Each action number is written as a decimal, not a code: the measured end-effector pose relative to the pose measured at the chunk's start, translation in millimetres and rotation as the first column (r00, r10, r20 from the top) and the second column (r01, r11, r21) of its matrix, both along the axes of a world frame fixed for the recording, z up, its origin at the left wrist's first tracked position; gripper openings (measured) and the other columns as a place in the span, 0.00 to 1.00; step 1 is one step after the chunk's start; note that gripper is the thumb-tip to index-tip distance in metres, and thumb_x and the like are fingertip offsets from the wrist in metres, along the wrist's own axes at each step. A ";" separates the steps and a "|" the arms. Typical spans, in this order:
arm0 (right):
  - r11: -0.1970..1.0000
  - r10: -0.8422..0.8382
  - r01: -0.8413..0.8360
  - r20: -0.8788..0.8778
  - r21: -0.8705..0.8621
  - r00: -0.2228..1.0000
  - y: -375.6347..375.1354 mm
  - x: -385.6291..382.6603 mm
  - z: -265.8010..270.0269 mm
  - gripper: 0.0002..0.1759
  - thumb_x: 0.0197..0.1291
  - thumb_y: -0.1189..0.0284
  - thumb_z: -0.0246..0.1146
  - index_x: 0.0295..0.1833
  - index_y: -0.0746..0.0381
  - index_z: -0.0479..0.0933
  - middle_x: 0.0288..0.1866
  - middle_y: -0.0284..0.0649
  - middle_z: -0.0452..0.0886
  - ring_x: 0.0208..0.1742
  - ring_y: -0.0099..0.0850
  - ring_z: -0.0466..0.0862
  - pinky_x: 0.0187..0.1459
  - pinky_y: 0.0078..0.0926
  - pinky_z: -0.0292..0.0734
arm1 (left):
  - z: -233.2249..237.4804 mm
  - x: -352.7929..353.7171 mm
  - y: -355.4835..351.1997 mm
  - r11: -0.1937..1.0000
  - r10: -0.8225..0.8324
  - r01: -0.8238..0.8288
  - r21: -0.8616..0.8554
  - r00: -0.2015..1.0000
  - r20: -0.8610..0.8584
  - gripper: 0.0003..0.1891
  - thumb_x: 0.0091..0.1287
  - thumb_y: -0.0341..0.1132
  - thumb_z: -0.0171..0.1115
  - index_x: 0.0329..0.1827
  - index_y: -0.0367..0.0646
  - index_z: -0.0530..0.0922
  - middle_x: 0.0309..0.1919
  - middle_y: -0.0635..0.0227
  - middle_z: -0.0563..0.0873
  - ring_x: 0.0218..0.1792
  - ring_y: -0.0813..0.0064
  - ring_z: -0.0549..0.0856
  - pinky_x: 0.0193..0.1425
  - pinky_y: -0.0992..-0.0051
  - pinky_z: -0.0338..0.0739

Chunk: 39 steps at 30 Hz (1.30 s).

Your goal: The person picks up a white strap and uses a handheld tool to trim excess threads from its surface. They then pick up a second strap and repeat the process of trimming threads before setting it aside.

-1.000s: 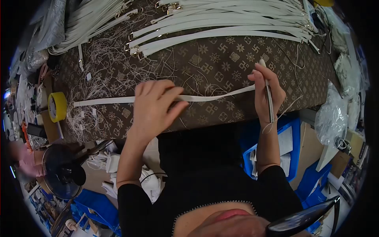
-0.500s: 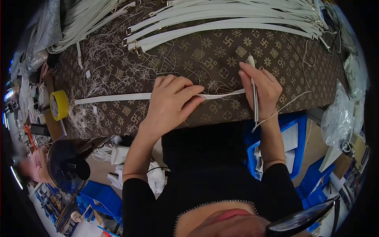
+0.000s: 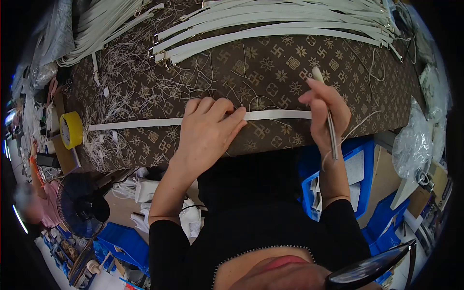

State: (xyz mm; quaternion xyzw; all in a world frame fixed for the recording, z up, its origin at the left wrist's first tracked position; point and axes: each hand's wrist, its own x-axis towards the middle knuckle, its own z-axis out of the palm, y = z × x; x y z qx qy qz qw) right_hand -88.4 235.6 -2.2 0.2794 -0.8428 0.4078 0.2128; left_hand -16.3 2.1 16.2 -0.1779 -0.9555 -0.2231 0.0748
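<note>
Near edge of worktop (image 3: 290, 63): 1 white strap (image 3: 135, 123) lying flat, running left to right. Left hand (image 3: 208, 133) on top of it, fingers (image 3: 227, 113) pressed together, middle of strap hidden beneath. Right hand (image 3: 328, 108) at strap's right end, fingers pinching 1 slim tool (image 3: 332, 133), white tip up; tool type unclear. Far side: 2 strap piles (image 3: 270, 24), count not makeable, ends cut off. Loose threads (image 3: 125, 72) scattered. Left: 1 yellow tape roll (image 3: 71, 129). No readable writing.
</note>
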 end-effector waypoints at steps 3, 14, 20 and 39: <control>0.894 0.351 -0.180 0.388 -0.411 0.852 3.1 17.3 2.0 0.32 0.74 0.50 0.38 0.57 0.67 0.72 0.30 0.42 0.82 0.36 0.29 0.82 0.49 0.28 0.72 | -4.5 2.9 0.7 1.000 0.002 -0.001 0.021 1.000 -0.009 0.10 0.55 0.34 0.70 0.40 0.47 0.84 0.30 0.74 0.76 0.34 0.73 0.76 0.45 0.71 0.67; 0.955 0.217 -0.058 0.557 -0.289 0.802 -10.4 18.8 8.3 0.23 0.70 0.58 0.53 0.53 0.68 0.77 0.30 0.42 0.83 0.30 0.26 0.82 0.35 0.18 0.74 | -11.0 4.0 1.9 0.990 0.017 -0.021 0.143 0.999 0.031 0.11 0.52 0.29 0.70 0.39 0.49 0.84 0.29 0.73 0.76 0.32 0.72 0.77 0.41 0.70 0.67; 0.915 0.313 -0.082 0.569 -0.394 0.761 7.5 27.3 6.0 0.22 0.73 0.62 0.49 0.55 0.69 0.75 0.30 0.43 0.85 0.34 0.26 0.82 0.40 0.21 0.74 | -7.7 4.9 3.6 0.990 0.043 -0.052 0.131 0.997 0.067 0.09 0.54 0.28 0.69 0.38 0.50 0.85 0.28 0.73 0.77 0.32 0.71 0.78 0.41 0.71 0.67; 0.901 0.327 -0.041 0.614 -0.432 0.718 3.0 14.7 3.8 0.23 0.73 0.60 0.49 0.55 0.68 0.75 0.33 0.44 0.85 0.38 0.26 0.83 0.44 0.22 0.75 | -2.4 -10.0 32.2 0.977 -0.025 -0.004 0.212 0.991 0.132 0.17 0.52 0.33 0.71 0.45 0.47 0.78 0.25 0.72 0.77 0.29 0.70 0.79 0.36 0.70 0.68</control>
